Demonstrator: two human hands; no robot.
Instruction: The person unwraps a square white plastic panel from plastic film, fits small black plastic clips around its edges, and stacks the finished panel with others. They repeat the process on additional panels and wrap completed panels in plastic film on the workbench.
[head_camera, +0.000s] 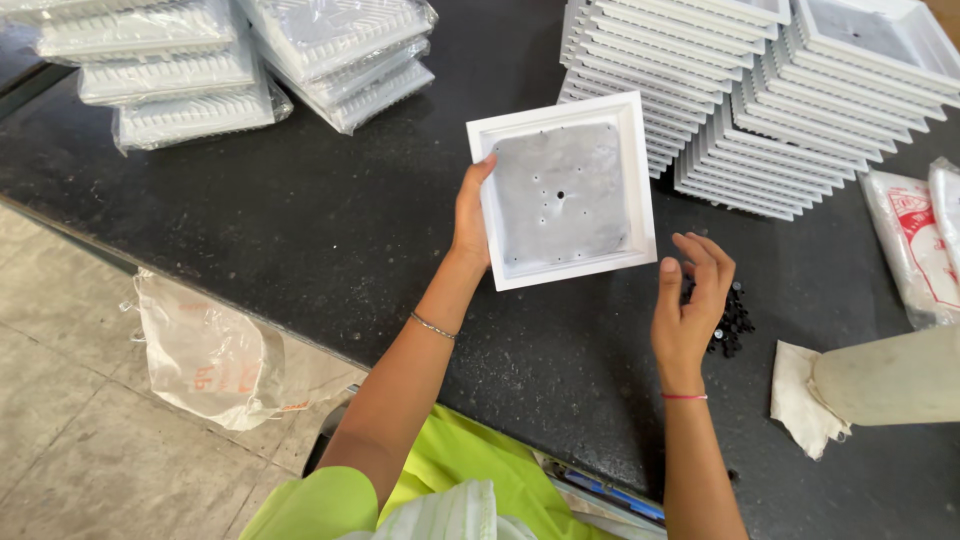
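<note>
Left hand (468, 215) grip holds square white panel (562, 190), grey centre, small holes | right hand (690, 300) open

A dark speckled table (300, 220) filled most of the frame. In the lower left, a grey tiled floor (70, 450) lay under even light.

a dark speckled table (330, 230) carries it all, with pale floor tiles (70, 420) below its left edge. two leaning stacks of white square frames (740, 90) stand at the far right, plastic-wrapped packs (200, 70) lie at the far left, and a heap of small black parts (735, 320), perhaps screws, lies near the front. at the right edge lie printed bags (915, 240) and a white cloth (800, 400).
</note>
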